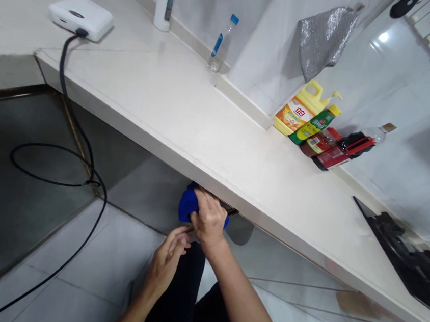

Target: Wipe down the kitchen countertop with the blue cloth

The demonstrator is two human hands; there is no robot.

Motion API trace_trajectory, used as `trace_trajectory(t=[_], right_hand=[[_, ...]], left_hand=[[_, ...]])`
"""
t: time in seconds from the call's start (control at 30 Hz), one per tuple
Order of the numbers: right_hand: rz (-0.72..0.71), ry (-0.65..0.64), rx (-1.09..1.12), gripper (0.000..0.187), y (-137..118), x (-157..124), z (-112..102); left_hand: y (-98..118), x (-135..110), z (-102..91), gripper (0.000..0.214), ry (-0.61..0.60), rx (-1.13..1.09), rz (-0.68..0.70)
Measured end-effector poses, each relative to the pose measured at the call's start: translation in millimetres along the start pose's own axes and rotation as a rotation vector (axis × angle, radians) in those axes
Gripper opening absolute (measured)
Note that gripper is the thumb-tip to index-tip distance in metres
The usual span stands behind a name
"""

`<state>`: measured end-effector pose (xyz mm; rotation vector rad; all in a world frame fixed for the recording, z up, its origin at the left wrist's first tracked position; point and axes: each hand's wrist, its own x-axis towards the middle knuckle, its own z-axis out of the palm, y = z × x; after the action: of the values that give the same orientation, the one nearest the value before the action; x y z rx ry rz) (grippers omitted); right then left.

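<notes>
1. The worktop (211, 125) runs pale and bare across the view, its front edge overhanging the grey tiled floor (84, 270).
2. A black gas hob (401, 252) is cut off at the right edge; a white box (80, 15) with a black cable (81, 152) sits far left.
3. Sauce and oil bottles (318, 128) cluster against the wall, labels too small to read.
4. The right hand (208, 221) presses a blue cloth (187, 204) against the underside of the worktop's lip, fingers clamped on it.
5. The left hand (166, 261) hovers just below, fingers loosely apart, holding nothing.
6. The cloth looks soft, light and bunchable, best taken as a wad in the palm; it seems unlikely to slip or break.
7. Most of the cloth is hidden behind the hand and lip; whether a drawer or handle lies there I cannot tell.
</notes>
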<state>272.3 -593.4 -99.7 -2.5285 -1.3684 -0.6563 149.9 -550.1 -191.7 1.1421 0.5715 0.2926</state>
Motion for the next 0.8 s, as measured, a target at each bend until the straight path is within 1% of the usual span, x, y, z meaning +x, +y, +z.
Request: trace_trajectory(t=[0.1,0.2,0.3,0.37,0.43,0.5,0.6,0.67,0.73,0.8], right_hand=[[0.033,-0.092,0.028,0.057,-18,25,4],[0.013,-0.156,0.09,0.052,-33,46,3],[-0.045,-0.171,0.14,0.039,-45,52,-6],[-0.075,-0.155,0.154,0.034,-51,43,-15],[-0.098,-0.145,0.165,0.036,-56,25,-24],[-0.111,-0.142,0.176,0.035,-59,3,-33],[-0.108,-0.136,0.191,0.032,-57,-24,-46],[-0.093,-0.124,0.2,0.033,-50,-35,-55],[-0.074,-0.101,0.209,0.034,-39,-41,-66],[-0.059,-0.069,0.223,0.034,-24,-42,-80]], left_hand=[[6,0,-8.0,0.068,0.064,-0.052,-0.015],[14,-6,-17.4,0.074,0.147,-0.165,-0.04],[21,-17,-22.5,0.078,0.172,-0.356,-0.041],[24,-26,-22.2,0.08,0.16,-0.506,-0.028],[24,-33,-19.7,0.08,0.154,-0.619,-0.03],[20,-39,-16.0,0.076,0.171,-0.677,-0.076],[7,-44,-8.8,0.068,0.259,-0.666,-0.175],[-4,-46,-3.2,0.061,0.326,-0.627,-0.222],[-12,-48,2.1,0.052,0.351,-0.603,-0.287],[-12,-49,5.2,0.045,0.343,-0.594,-0.357]])
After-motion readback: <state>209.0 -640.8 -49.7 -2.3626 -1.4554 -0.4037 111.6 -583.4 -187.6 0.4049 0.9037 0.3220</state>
